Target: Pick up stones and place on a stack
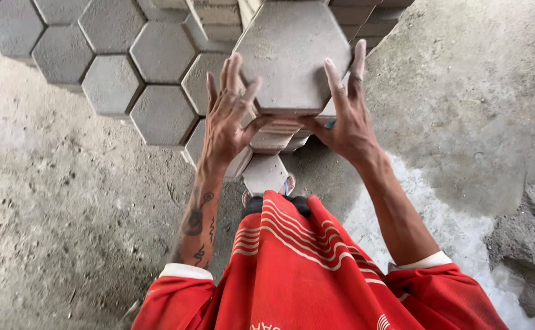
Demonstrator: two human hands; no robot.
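Both hands clasp a grey hexagonal paving block (292, 52) from either side: the left hand (228, 119) lies against its left edge with fingers spread upward, and the right hand (347, 113) presses its right edge, fingers likewise fanned. The block is raised in front of the person's chest, above a short stack of blocks (273, 137) of the same kind that stands on the ground by the feet. To the upper left, a patch of laid hexagonal pavers (127, 55) already covers part of the ground, fitted edge to edge in a honeycomb. Bare sandy ground (54, 201) stretches to the left and bottom, and rough concrete (463, 91) lies to the right. Judging from this, the paving is partly done: several rows are down, the held block is not yet placed, and the stacked blocks and much open ground remain.
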